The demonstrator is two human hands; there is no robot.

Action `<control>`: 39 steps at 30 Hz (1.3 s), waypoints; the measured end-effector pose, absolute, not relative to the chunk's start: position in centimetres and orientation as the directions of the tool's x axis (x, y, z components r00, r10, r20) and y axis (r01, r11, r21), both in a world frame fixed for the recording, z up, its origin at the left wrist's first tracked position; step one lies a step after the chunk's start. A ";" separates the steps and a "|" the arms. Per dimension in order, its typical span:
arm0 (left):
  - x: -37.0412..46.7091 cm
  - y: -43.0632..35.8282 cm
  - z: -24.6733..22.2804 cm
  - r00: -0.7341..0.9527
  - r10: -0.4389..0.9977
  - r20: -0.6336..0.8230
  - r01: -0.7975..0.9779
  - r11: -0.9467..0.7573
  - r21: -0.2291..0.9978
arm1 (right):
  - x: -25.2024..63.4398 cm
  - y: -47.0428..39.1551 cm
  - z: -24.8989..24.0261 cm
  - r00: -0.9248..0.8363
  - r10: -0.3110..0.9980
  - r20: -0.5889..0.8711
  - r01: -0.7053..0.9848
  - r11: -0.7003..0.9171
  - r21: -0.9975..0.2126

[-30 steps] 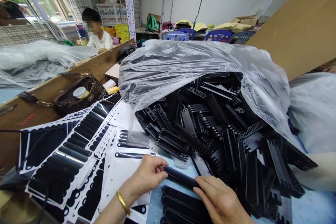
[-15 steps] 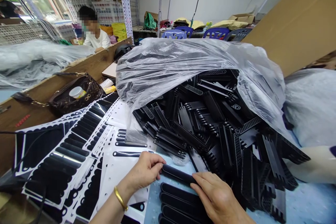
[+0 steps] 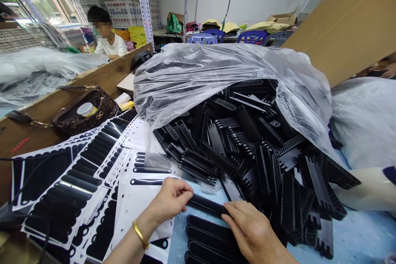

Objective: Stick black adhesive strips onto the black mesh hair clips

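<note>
A long black strip (image 3: 206,204) with rounded ends is stretched between my hands. My left hand (image 3: 173,198), with a gold bangle at its wrist, pinches the strip's left end. The fingers of my right hand (image 3: 252,227) close on its right end. Below the strip, several similar black pieces (image 3: 210,231) lie side by side on the blue table (image 3: 179,241). White sheets (image 3: 140,202) bearing black stickers lie left of and under my left forearm. Behind my hands is a large heap of black plastic parts (image 3: 222,144), spilling from a clear plastic bag (image 3: 201,66).
A brown handbag (image 3: 74,117) with a jar in it sits at the left by a wooden board (image 3: 123,64). A person (image 3: 109,43) in white is behind that board. Cardboard (image 3: 346,29) and another plastic bag (image 3: 368,119) stand at the right.
The whole view has shifted slightly, so things appear a little further left. Both hands keep their hold on the black strip, with hardly any change in pose.
</note>
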State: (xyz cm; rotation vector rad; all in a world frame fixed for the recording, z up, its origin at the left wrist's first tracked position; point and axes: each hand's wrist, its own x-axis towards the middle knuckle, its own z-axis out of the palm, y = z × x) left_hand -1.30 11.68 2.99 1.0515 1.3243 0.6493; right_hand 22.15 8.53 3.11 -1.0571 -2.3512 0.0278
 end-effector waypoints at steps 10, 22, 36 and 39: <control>-1.4 11.9 2.8 0.197 0.860 -0.471 0.139 0.451 0.882 | 22.7 8.7 2.3 -0.539 0.695 0.476 0.682 0.692 -0.237; -0.4 12.1 2.3 0.123 0.891 -0.437 0.202 0.408 0.890 | 22.6 8.9 2.4 -0.547 0.714 0.436 0.698 0.677 -0.233; -1.3 11.5 3.5 0.168 0.930 -0.327 0.256 0.279 0.925 | 22.7 8.6 2.1 -0.545 0.770 0.331 0.701 0.635 -0.324; -1.8 11.4 3.5 0.158 0.934 -0.321 0.265 0.274 0.925 | 22.4 8.8 2.6 -0.530 0.777 0.341 0.660 0.630 -0.410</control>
